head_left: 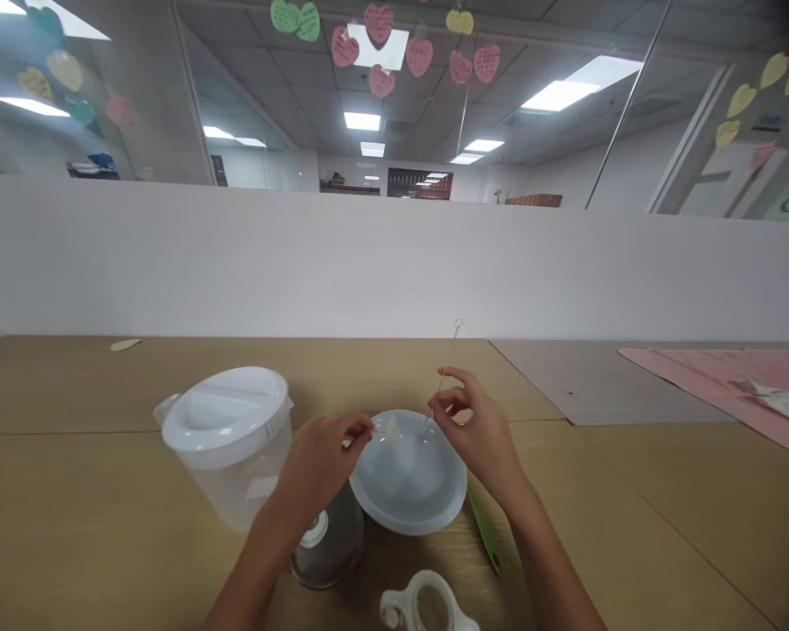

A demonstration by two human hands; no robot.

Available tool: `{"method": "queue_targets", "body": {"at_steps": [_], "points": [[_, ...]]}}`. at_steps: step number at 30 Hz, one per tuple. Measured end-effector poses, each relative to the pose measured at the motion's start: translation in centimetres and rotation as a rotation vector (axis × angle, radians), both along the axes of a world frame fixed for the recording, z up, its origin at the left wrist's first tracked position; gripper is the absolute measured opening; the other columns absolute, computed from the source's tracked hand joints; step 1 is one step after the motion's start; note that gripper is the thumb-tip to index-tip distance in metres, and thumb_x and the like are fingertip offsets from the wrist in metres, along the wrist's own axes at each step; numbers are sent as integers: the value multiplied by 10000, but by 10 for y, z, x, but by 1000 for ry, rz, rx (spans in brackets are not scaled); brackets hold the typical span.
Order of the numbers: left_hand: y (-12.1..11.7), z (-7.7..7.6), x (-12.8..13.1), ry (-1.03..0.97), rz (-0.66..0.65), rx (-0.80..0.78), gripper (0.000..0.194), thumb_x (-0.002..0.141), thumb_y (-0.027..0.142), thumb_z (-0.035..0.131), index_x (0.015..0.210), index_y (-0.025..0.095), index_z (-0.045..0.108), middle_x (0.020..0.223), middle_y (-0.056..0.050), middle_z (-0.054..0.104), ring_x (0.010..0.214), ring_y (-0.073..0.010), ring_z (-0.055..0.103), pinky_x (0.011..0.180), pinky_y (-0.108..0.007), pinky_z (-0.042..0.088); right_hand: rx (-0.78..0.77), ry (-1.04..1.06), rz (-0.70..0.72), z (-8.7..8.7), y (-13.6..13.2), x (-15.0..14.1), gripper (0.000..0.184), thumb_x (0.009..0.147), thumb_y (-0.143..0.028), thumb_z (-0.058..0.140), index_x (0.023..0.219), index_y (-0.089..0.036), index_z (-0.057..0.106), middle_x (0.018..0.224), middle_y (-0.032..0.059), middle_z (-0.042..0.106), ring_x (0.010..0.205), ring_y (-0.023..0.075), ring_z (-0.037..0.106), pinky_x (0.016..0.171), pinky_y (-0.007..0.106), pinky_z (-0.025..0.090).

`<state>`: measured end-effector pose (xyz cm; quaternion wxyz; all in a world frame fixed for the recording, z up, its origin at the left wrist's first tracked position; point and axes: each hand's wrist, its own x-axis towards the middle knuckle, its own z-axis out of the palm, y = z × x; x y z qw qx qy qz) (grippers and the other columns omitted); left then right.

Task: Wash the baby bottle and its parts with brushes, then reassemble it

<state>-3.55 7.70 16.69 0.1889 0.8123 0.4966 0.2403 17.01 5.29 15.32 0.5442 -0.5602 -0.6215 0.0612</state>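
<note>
A pale blue-grey bowl (411, 513) stands before me on the table. Over its left rim, my left hand (325, 460) pinches a thin pale stick (381, 430), whose far end is a whitish blur. My right hand (477, 429) is closed on a thin metal rod (457, 329) with a small ring at its top, held tilted above the bowl. The rod's lower end points down into the bowl; whether it touches the inside, I cannot tell. Under my left forearm lies a round lid (332, 543) with a white knob, partly covered by the arm and bowl.
A clear pitcher (227, 473) with a white lid stands at left. A green-handled utensil (485, 530) lies right of the bowl, partly hidden. A white ringed plastic piece (427, 583) sits near me. Pink cloth (697, 377) lies far right; a white partition (381, 263) rises behind.
</note>
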Motion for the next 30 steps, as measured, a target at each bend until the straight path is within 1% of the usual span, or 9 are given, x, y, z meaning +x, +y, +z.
{"method": "queue_targets", "body": {"at_steps": [2, 4, 8, 11, 14, 18, 22, 27, 30], "points": [[6, -10, 8, -156, -78, -40, 237, 832, 304, 468, 929, 219, 667, 934, -22, 716, 840, -178, 655, 749, -250, 472, 78, 68, 72, 6, -8, -1, 304, 765, -231, 550, 1068, -212, 567, 771, 10, 680, 681, 136, 618, 714, 281, 497], [9, -18, 14, -243, -136, -75, 235, 823, 292, 472, 925, 198, 663, 945, -34, 713, 850, -177, 651, 764, -246, 478, 126, 114, 123, 11, -15, -3, 185, 779, -242, 560, 948, -216, 631, 805, 25, 684, 754, 145, 633, 743, 285, 504], [8, -26, 21, -294, -193, -135, 215, 809, 258, 475, 885, 181, 660, 828, -23, 703, 758, -162, 634, 706, -246, 479, 138, 168, 185, 15, -23, -5, 71, 782, -226, 580, 781, -212, 649, 798, 27, 684, 780, 152, 639, 731, 280, 511], [8, -32, 26, -363, -245, -201, 197, 798, 229, 476, 866, 172, 652, 781, -13, 681, 703, -147, 612, 652, -239, 470, 117, 151, 205, 14, -24, -6, 73, 779, -205, 576, 766, -211, 647, 801, 25, 683, 775, 151, 635, 733, 282, 507], [10, -43, 33, -550, -298, -261, 211, 816, 262, 489, 930, 165, 637, 866, -36, 685, 758, -152, 623, 689, -249, 483, 101, 120, 188, 15, -23, -7, 83, 786, -204, 563, 779, -206, 646, 815, 31, 683, 793, 158, 630, 750, 292, 497], [15, -55, 37, -643, -284, -288, 266, 821, 337, 519, 978, 155, 633, 855, -55, 687, 759, -163, 625, 669, -255, 492, 91, 90, 189, 15, -23, -8, 94, 793, -188, 552, 807, -203, 645, 822, 25, 680, 797, 152, 625, 757, 284, 485], [18, -54, 36, -626, -246, -283, 299, 804, 374, 548, 965, 145, 651, 869, -67, 689, 725, -169, 616, 603, -244, 488, 88, 64, 200, 14, -23, -8, 97, 803, -185, 550, 825, -206, 641, 825, 12, 676, 787, 138, 620, 750, 271, 481], [17, -47, 33, -628, -271, -232, 284, 812, 332, 539, 999, 159, 665, 976, -69, 691, 892, -208, 621, 793, -290, 486, 75, 47, 208, 15, -26, -8, 95, 817, -210, 547, 825, -207, 642, 832, 13, 675, 787, 140, 617, 740, 272, 484], [16, -45, 33, -620, -268, -242, 295, 815, 335, 536, 1018, 160, 660, 994, -66, 688, 891, -210, 619, 774, -287, 487, 63, 34, 200, 16, -28, -7, 102, 823, -225, 545, 830, -205, 644, 839, 19, 676, 788, 146, 617, 740, 280, 486]]}}
